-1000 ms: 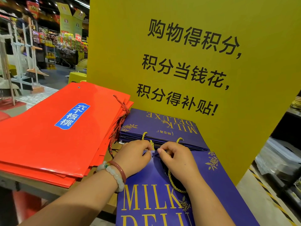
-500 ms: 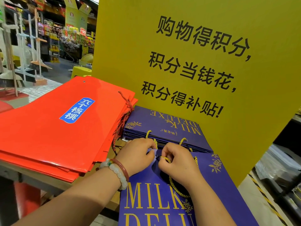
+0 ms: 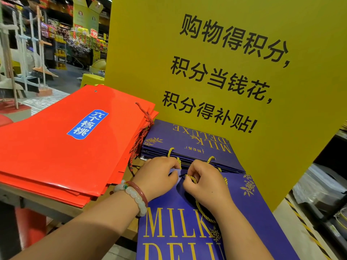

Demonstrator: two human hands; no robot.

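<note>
The right hand (image 3: pixel 206 184) is clenched, and its thumb and first finger pinch the gold cord (image 3: pixel 202 212) close to the cord's free end. From this pinch the short end points to the left, toward the left hand (image 3: pixel 159 175), and it ends in a small dark tip in the narrow gap between the two hands. The rest of the cord runs back under the right wrist in a loop that lies on the purple bag (image 3: pixel 253 212). The left hand is just beside the right one. Its fingers are curled and its thumb holds down the far edge of this bag, the edge where the handle goes in. I cannot tell if a hole is under the thumb, because the hand hides that place. So the coming move, as I judge it, goes sideways and is short, from right to left along this far edge, and the right hand must do it because it has the cord. The purple bag lies flat with its long axis going away from the person. Its near part hangs over the near edge of the table (image 3: pixel 56 207), and its far edge touches the stack of purple bags (image 3: pixel 187 139). To the left lies the pile of red bags (image 3: pixel 56 156), and behind stands the yellow sign (image 3: pixel 150 53).
</note>
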